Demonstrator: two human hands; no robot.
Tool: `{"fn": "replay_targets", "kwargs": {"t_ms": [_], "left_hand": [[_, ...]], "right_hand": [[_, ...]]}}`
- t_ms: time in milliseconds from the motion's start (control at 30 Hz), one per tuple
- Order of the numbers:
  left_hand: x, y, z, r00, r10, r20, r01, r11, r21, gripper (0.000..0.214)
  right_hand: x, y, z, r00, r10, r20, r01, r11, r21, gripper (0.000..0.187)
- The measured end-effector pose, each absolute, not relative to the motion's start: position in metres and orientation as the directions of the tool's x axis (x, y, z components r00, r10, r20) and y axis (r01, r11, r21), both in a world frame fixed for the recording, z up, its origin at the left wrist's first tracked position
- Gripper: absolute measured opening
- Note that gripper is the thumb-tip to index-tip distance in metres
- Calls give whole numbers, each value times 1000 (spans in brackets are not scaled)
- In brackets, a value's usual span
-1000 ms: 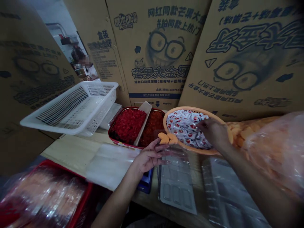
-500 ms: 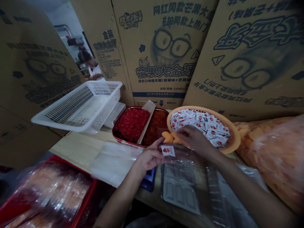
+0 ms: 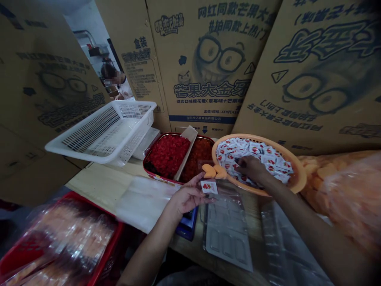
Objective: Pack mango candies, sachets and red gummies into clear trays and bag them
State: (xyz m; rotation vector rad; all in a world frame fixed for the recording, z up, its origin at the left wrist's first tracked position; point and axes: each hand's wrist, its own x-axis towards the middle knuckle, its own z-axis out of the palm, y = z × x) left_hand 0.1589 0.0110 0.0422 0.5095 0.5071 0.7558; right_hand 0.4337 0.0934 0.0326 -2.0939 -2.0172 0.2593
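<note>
My left hand (image 3: pixel 188 196) grips the edge of a clear plastic tray (image 3: pixel 224 193). Two orange heart-like candy pieces (image 3: pixel 210 171) lie side by side at the tray's far end, and a small white sachet with a red print (image 3: pixel 209 187) lies just below them, near my thumb. Over the orange basket (image 3: pixel 298 174), my right hand (image 3: pixel 253 169) reaches down into a heap of similar white sachets (image 3: pixel 274 161). Its fingers are curled together among them; the fingertips are partly hidden, so what they pinch is unclear.
Red bits and orange-red bits fill a divided red-rimmed tin (image 3: pixel 169 155). A white basket (image 3: pixel 119 153) stands left. Empty moulded trays (image 3: pixel 229 242) lie in front, beside plastic bags (image 3: pixel 143 202). A red crate (image 3: pixel 102 260) holds wrapped packs; cartons (image 3: pixel 205 91) stand behind. Another person (image 3: pixel 117 81) sits beyond.
My right hand has left the orange pieces on the tray and moved right into the sachet basket. My left hand keeps its hold on the tray. The view has shifted slightly.
</note>
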Motion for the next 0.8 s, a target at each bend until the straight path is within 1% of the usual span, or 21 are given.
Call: {"fn": "replay_targets", "kwargs": {"t_ms": [100, 200, 233, 300, 333, 400, 467, 567, 700, 800], "left_hand": [[157, 11, 43, 632, 740, -231, -511, 622, 593, 70], [155, 11, 42, 634, 741, -221, -518, 619, 590, 70], [154, 11, 42, 632, 743, -222, -519, 618, 590, 70], [152, 11, 41, 629, 744, -223, -518, 616, 593, 72], [151, 11, 41, 631, 743, -224, -515, 616, 596, 72], [149, 12, 40, 633, 742, -220, -511, 614, 602, 73], [147, 12, 39, 633, 744, -214, -513, 610, 604, 75], [143, 11, 39, 633, 747, -204, -522, 606, 600, 77], [133, 7, 39, 626, 756, -194, -542, 600, 589, 78], [121, 4, 40, 611, 768, -191, -560, 591, 581, 76]], "right_hand": [[440, 92, 40, 81, 997, -16, 949, -82, -305, 9], [448, 83, 50, 128, 992, -14, 927, -124, -353, 9], [449, 79, 55, 147, 989, -2, 915, -137, -380, 11], [449, 68, 64, 159, 987, 30, 862, -124, -491, 14], [447, 61, 69, 142, 989, 45, 822, -93, -562, 16], [436, 47, 80, 38, 998, 52, 729, 8, -685, 22], [418, 35, 89, -129, 991, 41, 659, 117, -743, 27], [389, 25, 97, -312, 950, 19, 667, 233, -708, 24], [362, 24, 100, -376, 926, -3, 741, 299, -601, 12], [351, 31, 100, -405, 914, 34, 717, 340, -608, 11]]}}
